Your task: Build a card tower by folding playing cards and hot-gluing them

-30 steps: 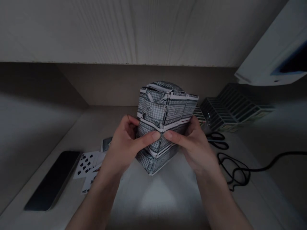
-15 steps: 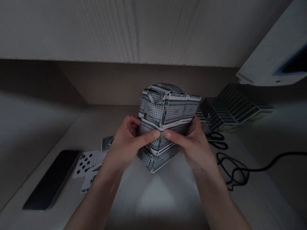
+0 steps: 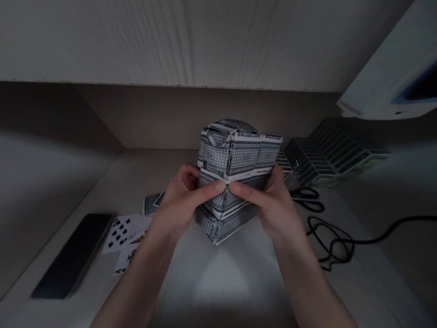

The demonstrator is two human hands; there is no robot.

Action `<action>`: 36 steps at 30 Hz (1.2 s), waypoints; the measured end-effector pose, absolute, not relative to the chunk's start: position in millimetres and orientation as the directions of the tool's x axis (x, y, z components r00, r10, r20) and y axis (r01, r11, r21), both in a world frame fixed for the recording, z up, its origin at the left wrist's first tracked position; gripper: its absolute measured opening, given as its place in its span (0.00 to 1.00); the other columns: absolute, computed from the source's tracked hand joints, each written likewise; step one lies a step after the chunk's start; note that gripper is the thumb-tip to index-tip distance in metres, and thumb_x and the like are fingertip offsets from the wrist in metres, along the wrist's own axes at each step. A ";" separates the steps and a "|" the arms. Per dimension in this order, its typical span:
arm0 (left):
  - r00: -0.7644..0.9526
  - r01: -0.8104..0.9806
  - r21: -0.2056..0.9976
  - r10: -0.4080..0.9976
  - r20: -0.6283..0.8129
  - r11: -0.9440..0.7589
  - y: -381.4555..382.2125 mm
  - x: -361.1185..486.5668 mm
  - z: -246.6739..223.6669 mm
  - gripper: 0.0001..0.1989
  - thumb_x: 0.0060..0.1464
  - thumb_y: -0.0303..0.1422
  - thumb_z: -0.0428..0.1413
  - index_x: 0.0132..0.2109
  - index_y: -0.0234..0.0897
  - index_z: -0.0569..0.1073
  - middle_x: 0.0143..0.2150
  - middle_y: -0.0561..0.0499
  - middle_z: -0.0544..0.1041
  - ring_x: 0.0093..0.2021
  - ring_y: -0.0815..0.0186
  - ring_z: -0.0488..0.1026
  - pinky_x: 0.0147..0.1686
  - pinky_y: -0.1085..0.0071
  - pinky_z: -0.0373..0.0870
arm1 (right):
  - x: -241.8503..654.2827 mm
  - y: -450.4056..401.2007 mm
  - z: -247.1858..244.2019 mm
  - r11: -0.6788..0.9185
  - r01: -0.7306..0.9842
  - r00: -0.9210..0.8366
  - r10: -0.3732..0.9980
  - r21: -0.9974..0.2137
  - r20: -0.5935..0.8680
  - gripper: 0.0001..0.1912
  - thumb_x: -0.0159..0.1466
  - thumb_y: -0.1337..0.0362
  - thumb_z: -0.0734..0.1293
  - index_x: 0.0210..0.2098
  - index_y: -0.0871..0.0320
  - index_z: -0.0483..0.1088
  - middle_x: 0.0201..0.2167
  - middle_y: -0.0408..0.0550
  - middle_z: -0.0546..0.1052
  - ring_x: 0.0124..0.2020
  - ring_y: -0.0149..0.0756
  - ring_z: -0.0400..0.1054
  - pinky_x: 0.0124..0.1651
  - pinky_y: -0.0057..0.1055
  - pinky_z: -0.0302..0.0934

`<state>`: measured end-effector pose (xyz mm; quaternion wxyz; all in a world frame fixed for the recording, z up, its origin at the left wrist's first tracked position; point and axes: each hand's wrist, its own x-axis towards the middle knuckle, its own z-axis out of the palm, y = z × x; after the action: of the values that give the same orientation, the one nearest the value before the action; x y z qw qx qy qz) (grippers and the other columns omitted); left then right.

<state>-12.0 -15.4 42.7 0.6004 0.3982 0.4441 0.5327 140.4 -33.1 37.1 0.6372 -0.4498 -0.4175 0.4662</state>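
Pale desk (image 3: 218,282) spreads beneath your grip; your left hand (image 3: 177,200) and right hand (image 3: 275,205) pinch the card box (image 3: 235,175), phone (image 3: 73,255) to its left.

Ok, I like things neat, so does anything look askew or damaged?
Yes, the card-covered box: its top bows upward instead of lying flat, a pale strip shows slanted near its upper left corner, and the mid-height seam looks uneven. The black cord also lies in messy loops.
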 end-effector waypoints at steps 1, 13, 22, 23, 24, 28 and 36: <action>0.046 -0.280 0.952 0.992 -0.115 0.124 -15.8 -12.6 43.2 0.25 0.29 0.37 0.73 0.29 0.38 0.66 0.27 0.58 0.72 0.32 0.70 0.68 0.32 0.72 0.64 | 139.8 -33.6 37.0 0.164 -0.216 0.230 0.967 -0.962 0.113 0.51 0.43 0.58 0.80 0.62 0.47 0.55 0.57 0.50 0.73 0.54 0.48 0.72 0.58 0.49 0.67; 0.102 -0.209 0.965 0.984 -0.143 0.162 -13.2 -18.2 37.6 0.25 0.33 0.41 0.73 0.31 0.38 0.66 0.29 0.59 0.71 0.32 0.71 0.69 0.32 0.72 0.65 | 152.8 -30.2 34.0 0.103 -0.168 0.094 0.992 -0.980 0.088 0.52 0.44 0.59 0.81 0.63 0.46 0.55 0.58 0.50 0.72 0.57 0.50 0.69 0.62 0.52 0.62; 0.162 -0.194 0.953 0.966 -0.201 0.231 -10.6 -22.8 42.8 0.27 0.29 0.36 0.74 0.34 0.38 0.67 0.33 0.57 0.75 0.36 0.69 0.72 0.37 0.70 0.68 | 160.1 -26.8 31.7 0.039 -0.121 0.033 0.999 -0.992 0.035 0.54 0.45 0.59 0.81 0.65 0.47 0.53 0.62 0.51 0.69 0.60 0.49 0.66 0.64 0.52 0.61; 0.163 -0.190 0.953 0.965 -0.205 0.235 -10.8 -22.9 43.7 0.28 0.29 0.36 0.74 0.34 0.38 0.66 0.32 0.57 0.75 0.36 0.68 0.72 0.37 0.70 0.68 | 160.2 -26.5 31.0 0.040 -0.110 0.036 0.999 -0.993 0.036 0.55 0.44 0.59 0.81 0.65 0.47 0.53 0.62 0.50 0.69 0.60 0.50 0.66 0.64 0.52 0.61; 0.160 -0.187 0.955 0.966 -0.202 0.230 -11.1 -22.9 44.1 0.28 0.29 0.36 0.74 0.34 0.38 0.66 0.32 0.57 0.75 0.36 0.68 0.72 0.36 0.70 0.68 | 160.4 -26.3 30.4 0.046 -0.099 0.038 0.998 -0.994 0.043 0.55 0.44 0.59 0.81 0.65 0.47 0.53 0.62 0.50 0.69 0.61 0.50 0.66 0.64 0.52 0.60; 0.148 -0.179 0.966 0.975 -0.164 0.189 -12.8 -20.9 42.0 0.26 0.31 0.35 0.73 0.34 0.38 0.66 0.31 0.58 0.74 0.34 0.69 0.71 0.35 0.70 0.68 | 161.6 -26.7 29.2 0.089 -0.084 0.046 0.995 -0.992 0.086 0.55 0.44 0.58 0.81 0.65 0.47 0.53 0.59 0.50 0.71 0.61 0.50 0.65 0.64 0.52 0.60; 0.179 -0.197 0.970 0.978 -0.107 0.142 -8.7 -21.6 38.1 0.24 0.33 0.33 0.72 0.34 0.40 0.66 0.33 0.57 0.73 0.37 0.68 0.71 0.37 0.70 0.68 | 161.5 -24.8 28.0 0.121 -0.017 0.040 0.992 -0.993 0.120 0.51 0.47 0.55 0.80 0.65 0.47 0.54 0.56 0.48 0.74 0.61 0.49 0.65 0.64 0.52 0.59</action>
<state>-21.6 -8.7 38.1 0.6201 0.4526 0.4318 0.4736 161.5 -24.8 28.0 0.5438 -0.4736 -0.5146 0.4639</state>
